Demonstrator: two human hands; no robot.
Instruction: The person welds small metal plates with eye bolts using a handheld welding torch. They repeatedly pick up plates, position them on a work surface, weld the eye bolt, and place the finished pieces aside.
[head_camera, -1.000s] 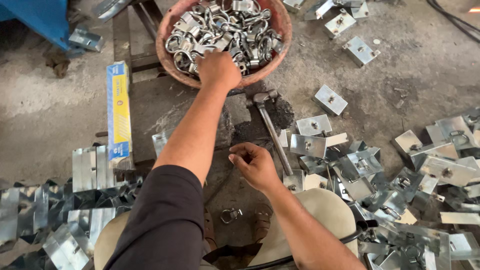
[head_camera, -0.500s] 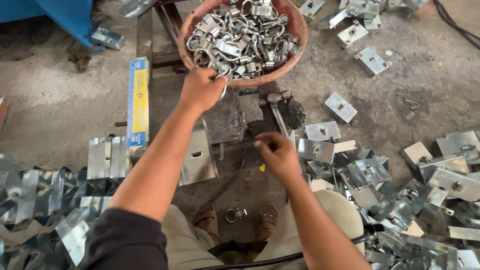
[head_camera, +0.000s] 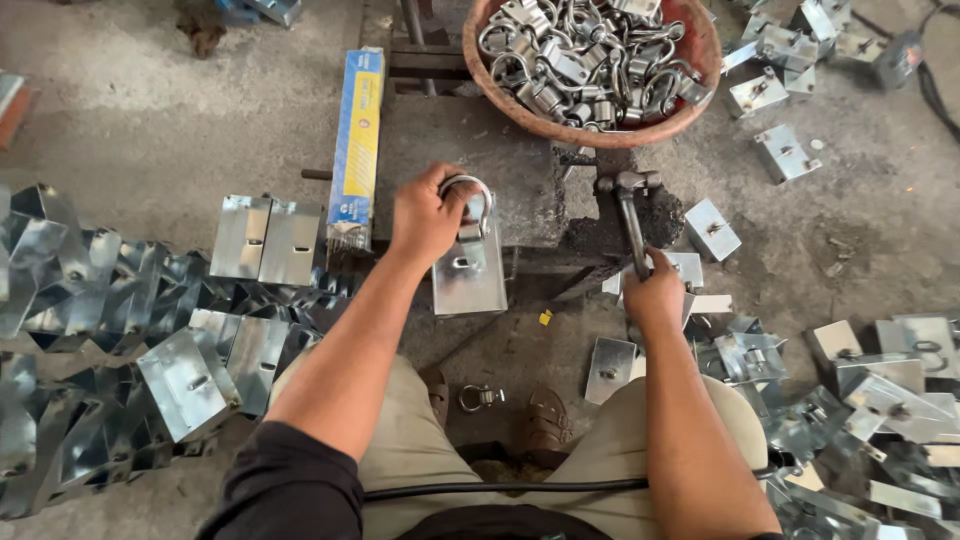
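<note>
Now the left hand (head_camera: 428, 215), which a second ago was reaching into the round reddish basin of shiny metal shackles (head_camera: 700, 95) at twelve o'clock, has come back to the dark steel work block (head_camera: 520, 165) in front of the knees, its fingers curled around a bright U-shaped metal shackle (head_camera: 470, 195) that it presses onto a folded galvanised sheet-metal bracket (head_camera: 470, 275) lying on the block's near edge. The right hand (head_camera: 655, 295), empty and loosely bent at three o'clock a moment before, has closed around the handle of a steel-headed hammer (head_camera: 632, 215) whose head rests on the block just below the basin. So one shackle has left the basin and sits on the bracket, with the hammer gripped beside it. A long blue and yellow cardboard box (head_camera: 358, 140) lies at ten o'clock; heaps of like brackets (head_camera: 110, 330) spread at nine o'clock, and a loose shackle (head_camera: 480, 397) lies between the feet.
</note>
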